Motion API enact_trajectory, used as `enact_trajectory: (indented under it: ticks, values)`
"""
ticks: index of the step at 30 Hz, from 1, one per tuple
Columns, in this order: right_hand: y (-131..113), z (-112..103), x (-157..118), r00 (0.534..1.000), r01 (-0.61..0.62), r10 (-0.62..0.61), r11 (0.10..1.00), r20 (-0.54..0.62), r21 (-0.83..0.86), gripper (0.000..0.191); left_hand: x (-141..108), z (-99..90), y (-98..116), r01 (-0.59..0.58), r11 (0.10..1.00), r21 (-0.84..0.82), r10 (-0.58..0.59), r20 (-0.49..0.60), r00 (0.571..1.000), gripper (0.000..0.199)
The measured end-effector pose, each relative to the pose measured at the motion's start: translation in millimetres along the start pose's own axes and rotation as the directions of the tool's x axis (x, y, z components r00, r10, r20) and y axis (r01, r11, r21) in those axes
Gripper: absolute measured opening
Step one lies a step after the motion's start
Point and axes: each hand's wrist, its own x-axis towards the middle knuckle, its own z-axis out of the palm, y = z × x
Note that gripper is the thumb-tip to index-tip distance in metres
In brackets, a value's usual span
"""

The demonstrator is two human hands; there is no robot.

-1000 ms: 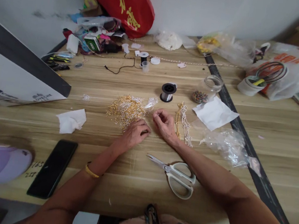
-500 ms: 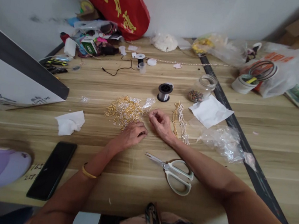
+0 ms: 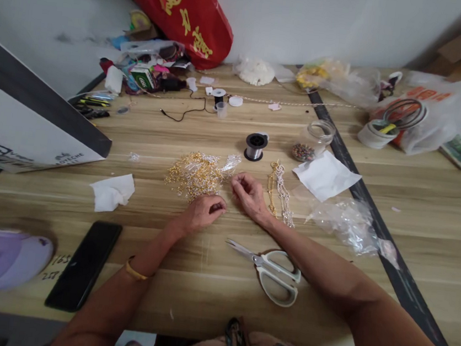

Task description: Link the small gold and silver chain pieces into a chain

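My left hand [image 3: 204, 211] rests low over the table, just in front of a pile of gold and silver beads [image 3: 197, 176]. Its fingers are curled together, and what they pinch is too small to make out. To the right of the pile, my right hand [image 3: 248, 194] has thumb and forefinger pressed together; anything between them is too fine to name. Beside its wrist lie gold and silver bead chains [image 3: 281, 193]. A small clear plastic bag [image 3: 231, 163] touches the pile's right edge. Scissors [image 3: 264, 261] with pale handles lie nearer me, below the right forearm.
A spool of thin wire [image 3: 255, 146] stands behind my hands, with a glass jar of beads [image 3: 312, 142] to its right. White paper [image 3: 327, 175] and crumpled plastic wrap [image 3: 347, 225] lie at right. At left are a phone [image 3: 83, 266], a tissue [image 3: 112, 192] and a large box [image 3: 32, 122].
My left hand has drawn slightly back from the bead pile, its fingers curling closer together. My right hand keeps its pinch in nearly the same place. The camera view has shifted slightly.
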Motion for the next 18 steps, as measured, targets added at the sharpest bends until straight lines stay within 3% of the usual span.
enact_trajectory:
  ticks: [9, 14, 18]
  values:
    - [3, 1, -4, 0.992, 0.060, -0.041, 0.984, 0.116, -0.168, 0.021, 0, -6.5, 6, 0.100, 0.979, -0.179, -0.117, -0.082, 0.990, 0.007]
    - [-3, 1, -8, 0.976, 0.117, -0.058, 0.952, 0.208, -0.284, 0.020, 0, -10.0, -2, 0.144, 0.928, -0.343, -0.184, -0.087, 0.979, 0.012]
    - [-5, 3, -8, 0.954, 0.132, -0.050, 0.955, 0.295, -0.265, 0.018, 0, -11.1, -10, 0.169, 0.881, -0.442, -0.224, -0.076, 0.972, 0.016]
